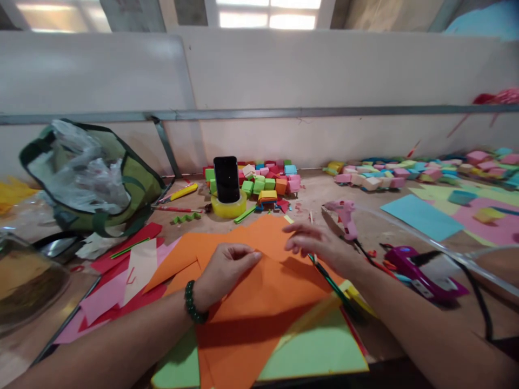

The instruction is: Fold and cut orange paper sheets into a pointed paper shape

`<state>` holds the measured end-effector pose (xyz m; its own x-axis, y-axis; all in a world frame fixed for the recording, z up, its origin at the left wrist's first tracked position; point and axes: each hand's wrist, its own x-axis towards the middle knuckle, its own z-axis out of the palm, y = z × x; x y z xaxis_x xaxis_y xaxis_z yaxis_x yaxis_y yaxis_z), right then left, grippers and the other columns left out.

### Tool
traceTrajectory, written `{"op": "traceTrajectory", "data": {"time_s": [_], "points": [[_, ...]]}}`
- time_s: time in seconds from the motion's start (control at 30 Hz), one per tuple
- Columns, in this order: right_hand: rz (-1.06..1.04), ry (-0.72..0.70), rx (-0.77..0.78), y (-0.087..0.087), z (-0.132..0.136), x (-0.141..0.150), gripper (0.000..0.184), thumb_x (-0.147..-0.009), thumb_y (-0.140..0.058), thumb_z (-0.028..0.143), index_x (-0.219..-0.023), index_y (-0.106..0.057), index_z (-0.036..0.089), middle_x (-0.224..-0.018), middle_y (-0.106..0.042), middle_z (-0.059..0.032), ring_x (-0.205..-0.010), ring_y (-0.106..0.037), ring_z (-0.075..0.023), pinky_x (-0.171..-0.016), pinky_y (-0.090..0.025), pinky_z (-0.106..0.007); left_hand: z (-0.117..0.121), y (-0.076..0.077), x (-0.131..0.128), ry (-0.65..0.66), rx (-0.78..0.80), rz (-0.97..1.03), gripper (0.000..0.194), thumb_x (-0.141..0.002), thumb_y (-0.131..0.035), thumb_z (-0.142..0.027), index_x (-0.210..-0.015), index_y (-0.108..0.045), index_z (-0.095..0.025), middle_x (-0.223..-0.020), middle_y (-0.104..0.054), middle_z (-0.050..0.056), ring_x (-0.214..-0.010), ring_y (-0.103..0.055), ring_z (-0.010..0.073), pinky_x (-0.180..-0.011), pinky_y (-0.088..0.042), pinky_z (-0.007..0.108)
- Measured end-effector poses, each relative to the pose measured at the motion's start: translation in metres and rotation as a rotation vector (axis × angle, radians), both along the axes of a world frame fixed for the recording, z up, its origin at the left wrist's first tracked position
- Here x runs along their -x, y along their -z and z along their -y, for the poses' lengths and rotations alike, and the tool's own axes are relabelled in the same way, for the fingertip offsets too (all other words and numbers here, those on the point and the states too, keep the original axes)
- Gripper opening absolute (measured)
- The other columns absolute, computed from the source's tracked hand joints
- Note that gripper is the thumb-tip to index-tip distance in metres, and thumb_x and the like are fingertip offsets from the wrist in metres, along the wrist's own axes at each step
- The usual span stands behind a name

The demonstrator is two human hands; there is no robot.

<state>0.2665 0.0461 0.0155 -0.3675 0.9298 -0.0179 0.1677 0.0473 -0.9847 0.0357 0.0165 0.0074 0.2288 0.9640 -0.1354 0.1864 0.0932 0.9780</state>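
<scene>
My left hand (229,270), with a green bead bracelet at the wrist, pinches the edge of an orange paper sheet (284,294) between thumb and forefinger. My right hand (314,243) hovers over the upper right of the orange paper, its fingers loosely apart and nothing visible in them. More orange paper lies beneath and behind, over a light green sheet (320,346). Beside my right wrist lie a dark green pencil-like tool (324,273) and a yellow-handled tool (359,297), both partly hidden.
A phone (227,181) leans upright in a yellow tape roll (231,208). Several folded paper cubes (259,183) lie behind. To the right are a pink glue gun (346,216) and a purple device (421,275). A green bag (140,178) and red paper (140,240) are left.
</scene>
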Motion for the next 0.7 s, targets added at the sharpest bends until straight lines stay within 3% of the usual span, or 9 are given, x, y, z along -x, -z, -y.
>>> {"op": "traceTrajectory", "data": {"time_s": [0.07,0.13,0.3,0.53,0.6,0.7], "points": [[0.023,-0.184,0.109,0.006,0.007,0.012,0.046,-0.073,-0.071,0.037,-0.112,-0.056,0.018,-0.081,-0.067,-0.0033,-0.069,-0.059,-0.0134,-0.060,-0.043,-0.025,0.005,0.000,-0.005,0.088,-0.030,-0.063,0.033,-0.072,-0.063,-0.041,-0.058,-0.061,-0.012,-0.050,-0.039,-0.004,-0.049,-0.031,0.0071,-0.045,-0.024,0.020],[0.052,-0.258,0.120,0.012,0.014,0.023,0.053,-0.069,-0.076,0.034,-0.115,-0.055,0.019,-0.074,-0.063,0.0013,-0.062,-0.054,-0.0108,-0.055,-0.040,-0.022,0.008,0.001,-0.009,0.144,-0.059,-0.095,0.032,-0.074,-0.059,-0.039,-0.058,-0.061,-0.012,-0.050,-0.040,-0.003,-0.051,-0.032,0.0075,-0.046,-0.025,0.020],[0.087,-0.211,0.059,0.018,0.023,0.034,0.051,-0.067,-0.076,0.026,-0.113,-0.055,0.020,-0.061,-0.054,0.0070,-0.055,-0.047,-0.0088,-0.050,-0.034,-0.021,0.009,0.002,-0.013,0.173,-0.082,-0.106,0.030,-0.074,-0.058,-0.037,-0.059,-0.060,-0.011,-0.055,-0.046,-0.002,-0.055,-0.037,0.0088,-0.049,-0.030,0.021],[0.047,-0.102,0.013,0.018,0.018,0.031,0.047,-0.068,-0.074,0.028,-0.109,-0.055,0.017,-0.061,-0.048,0.0079,-0.055,-0.043,-0.0085,-0.051,-0.032,-0.022,0.001,0.007,-0.003,0.273,-0.076,-0.136,0.030,-0.069,-0.068,-0.041,-0.068,-0.058,-0.013,-0.059,-0.034,-0.006,-0.056,-0.029,0.0075,-0.049,-0.024,0.020],[0.070,-0.063,-0.009,0.018,0.015,0.031,0.048,-0.067,-0.074,0.028,-0.108,-0.054,0.016,-0.059,-0.048,0.0081,-0.055,-0.042,-0.0089,-0.050,-0.032,-0.022,-0.002,0.005,0.002,0.315,-0.043,-0.201,0.032,-0.065,-0.073,-0.039,-0.080,-0.060,-0.013,-0.061,-0.032,-0.007,-0.056,-0.029,0.0077,-0.049,-0.024,0.020],[0.109,-0.017,-0.037,0.017,0.012,0.030,0.047,-0.067,-0.073,0.029,-0.108,-0.054,0.015,-0.058,-0.048,0.0079,-0.054,-0.043,-0.0095,-0.050,-0.032,-0.023,-0.005,-0.003,0.011,0.359,0.035,-0.300,0.053,-0.062,-0.075,-0.040,-0.105,-0.060,-0.013,-0.064,-0.038,-0.007,-0.057,-0.035,0.0087,-0.049,-0.029,0.020]]}}
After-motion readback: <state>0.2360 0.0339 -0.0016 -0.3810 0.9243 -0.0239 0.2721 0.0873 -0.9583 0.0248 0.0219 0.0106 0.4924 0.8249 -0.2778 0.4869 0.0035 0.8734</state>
